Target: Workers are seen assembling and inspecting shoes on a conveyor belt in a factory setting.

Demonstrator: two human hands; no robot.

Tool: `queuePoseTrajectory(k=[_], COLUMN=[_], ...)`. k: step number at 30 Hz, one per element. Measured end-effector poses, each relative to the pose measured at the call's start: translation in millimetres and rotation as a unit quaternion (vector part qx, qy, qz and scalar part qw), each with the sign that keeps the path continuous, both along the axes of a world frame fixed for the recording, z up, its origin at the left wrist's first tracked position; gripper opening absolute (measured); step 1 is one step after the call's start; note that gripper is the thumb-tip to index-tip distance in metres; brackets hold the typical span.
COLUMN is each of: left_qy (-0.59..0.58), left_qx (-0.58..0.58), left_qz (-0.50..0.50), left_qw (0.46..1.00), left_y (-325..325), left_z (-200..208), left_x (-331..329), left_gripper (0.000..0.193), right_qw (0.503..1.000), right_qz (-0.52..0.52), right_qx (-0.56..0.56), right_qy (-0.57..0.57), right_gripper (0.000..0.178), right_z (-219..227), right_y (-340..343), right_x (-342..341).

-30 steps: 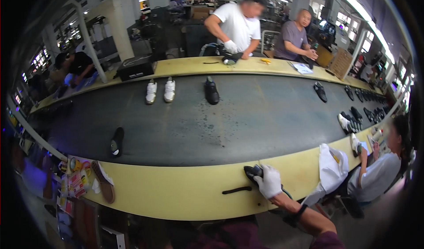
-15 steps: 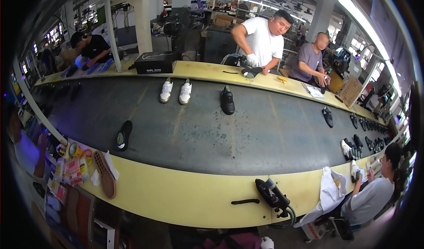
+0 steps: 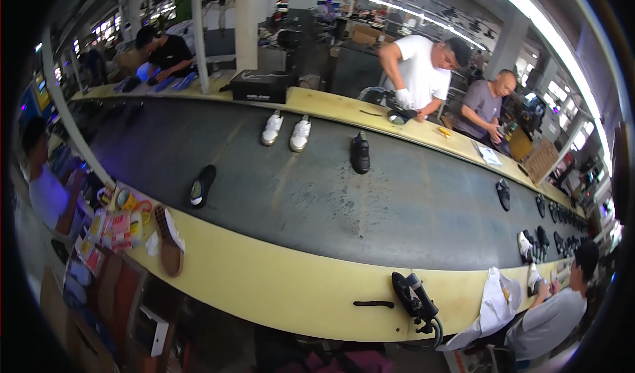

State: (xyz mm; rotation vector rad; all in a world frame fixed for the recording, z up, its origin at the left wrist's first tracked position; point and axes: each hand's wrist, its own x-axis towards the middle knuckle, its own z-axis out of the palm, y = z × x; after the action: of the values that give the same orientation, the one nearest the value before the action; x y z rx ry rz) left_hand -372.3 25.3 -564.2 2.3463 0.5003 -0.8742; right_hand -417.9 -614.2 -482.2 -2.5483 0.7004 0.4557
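Neither of my hands is in view; only dark and maroon cloth (image 3: 364, 361) shows at the lower edge. Closest to me on the yellow near ledge lies a black handheld tool (image 3: 411, 297) with a hose, and beside it a narrow black strip (image 3: 373, 303). Farther left on that ledge rests a brown shoe sole (image 3: 170, 250) next to white paper. On the dark belt (image 3: 291, 201) stand a pair of white shoes (image 3: 299, 135), a black shoe (image 3: 360, 153) in the middle, and another black shoe (image 3: 203, 186) toward the left.
Across the belt a person in white (image 3: 423, 68) works on a dark shoe, beside a person in grey (image 3: 481, 105). A black box (image 3: 260, 87) sits on the far ledge. Tape and packets (image 3: 118, 231) lie at left. At right, white cloth (image 3: 493, 300) hangs near a seated person (image 3: 549, 320).
The view has swung left and tilted, so the scene sits farther right. A white-gloved hand at the lower edge has gone out of view. The person in white now bends lower over the shoe.
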Motion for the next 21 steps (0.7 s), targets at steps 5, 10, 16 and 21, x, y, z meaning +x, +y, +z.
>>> queuePoseTrajectory(k=[5, 10, 16, 21], left_qy=[0.037, 0.067, 0.148, 0.192], left_qx=[-0.002, 0.024, 0.040, 0.048], left_qz=[0.042, 0.109, 0.133, 0.071], left_qw=[0.998, 0.991, 0.979, 0.978], left_y=[-43.6, -70.3, -79.0, -64.0], left_z=[-6.6, 4.3, 2.8, 38.1], left_x=[-76.6, -125.3, -140.1, -99.4], left_gripper=[0.048, 0.046, 0.055, 0.041], right_qw=[0.995, 0.975, 0.953, 0.956], right_qz=[0.096, 0.217, 0.292, 0.265], right_qx=[-0.020, -0.007, 0.035, 0.084], right_qy=[0.029, 0.045, 0.067, 0.095], right_gripper=[0.020, 0.022, 0.024, 0.026], right_z=[16.9, -5.9, -55.6, -92.6], right_y=[-45.6, -42.7, -9.6, 23.6], right_x=[59.2, 179.6, 300.2, 340.0])
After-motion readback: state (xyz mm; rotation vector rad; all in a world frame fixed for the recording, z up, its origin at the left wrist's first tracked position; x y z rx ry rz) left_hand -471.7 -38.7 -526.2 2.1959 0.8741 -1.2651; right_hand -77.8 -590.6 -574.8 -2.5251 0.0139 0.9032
